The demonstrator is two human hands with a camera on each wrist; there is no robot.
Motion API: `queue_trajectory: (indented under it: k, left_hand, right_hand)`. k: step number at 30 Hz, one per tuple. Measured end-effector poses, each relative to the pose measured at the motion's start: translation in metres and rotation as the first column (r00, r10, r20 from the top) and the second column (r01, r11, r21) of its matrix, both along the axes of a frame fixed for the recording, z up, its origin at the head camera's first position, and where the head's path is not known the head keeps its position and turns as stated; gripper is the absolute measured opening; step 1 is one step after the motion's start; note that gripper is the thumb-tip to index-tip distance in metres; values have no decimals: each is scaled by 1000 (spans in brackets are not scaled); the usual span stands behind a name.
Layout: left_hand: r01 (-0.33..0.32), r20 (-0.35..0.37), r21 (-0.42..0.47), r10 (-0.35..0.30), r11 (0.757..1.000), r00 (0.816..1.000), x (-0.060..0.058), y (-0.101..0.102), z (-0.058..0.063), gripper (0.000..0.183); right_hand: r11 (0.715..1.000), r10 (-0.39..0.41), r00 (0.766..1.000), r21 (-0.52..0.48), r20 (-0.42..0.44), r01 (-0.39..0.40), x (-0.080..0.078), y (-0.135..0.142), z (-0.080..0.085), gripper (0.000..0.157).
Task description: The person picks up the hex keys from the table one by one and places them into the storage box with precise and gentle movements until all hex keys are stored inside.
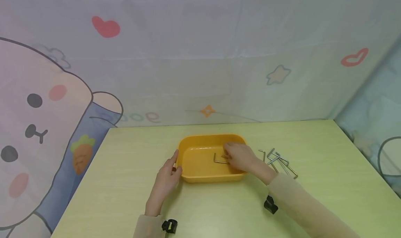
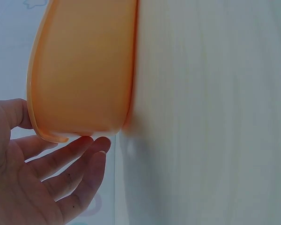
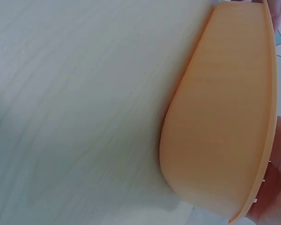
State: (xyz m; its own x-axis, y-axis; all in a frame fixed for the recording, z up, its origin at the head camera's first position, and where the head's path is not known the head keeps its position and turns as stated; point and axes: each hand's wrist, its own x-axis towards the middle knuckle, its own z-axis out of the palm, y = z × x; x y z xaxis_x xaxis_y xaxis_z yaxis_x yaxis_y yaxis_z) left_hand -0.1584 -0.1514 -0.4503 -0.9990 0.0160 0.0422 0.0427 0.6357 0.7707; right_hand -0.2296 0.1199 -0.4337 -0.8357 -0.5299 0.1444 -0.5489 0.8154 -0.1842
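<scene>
Beige-sleeved left hand (image 1: 166, 179) grips the yellow plastic oblong tray (image 1: 206, 179), the right hand (image 1: 239, 157), its hold unclear, reaches inside beside a gold L-shaped metal rod (image 1: 221, 162), and withdrawing low could scatter the crossed silver-and-gold bent metal rods (image 1: 277, 156) outside

Yellow tray (image 1: 210, 179): on the pale table (image 1: 219, 210), just below the frame's centre.
Left hand (image 1: 166, 180): holds the tray's left end, thumb at the rim.
Right hand (image 1: 240, 157): reaches into the tray's right half; its grip is hidden.
Bent rods in the tray (image 1: 221, 162): brass-coloured, beside the right hand's fingers.
Loose bent rods (image 1: 278, 157): silver and brass-coloured, crossing one another, right of the tray.
Backdrop cloth (image 1: 188, 64): across the top, with a cartoon animal (image 1: 47, 123) at far left.
</scene>
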Motion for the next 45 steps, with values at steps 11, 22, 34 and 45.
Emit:
queue_trajectory:
  k: [11,22,34,45]
  left_hand:
    - [9,-19,-5,-9,1000,1000,-1,-1,-2,59]
    - [0,-17,-5,0,1000,1000,0,-1,0,59]
    - [-4,13,3,4,1000,1000,-1,0,0,59]
    - [-4,10,-3,4,1000,1000,-1,0,0,60]
  right_hand:
    - [994,-70,997,-88,-37,66,10,0,8,12]
    - [978,-88,986,-202,-142,58,22,6,15,8]
    - [953,-173,975,-273,-140,130,34,16,15,10]
    - [948,-183,971,-291,-155,132,42,29,17,10]
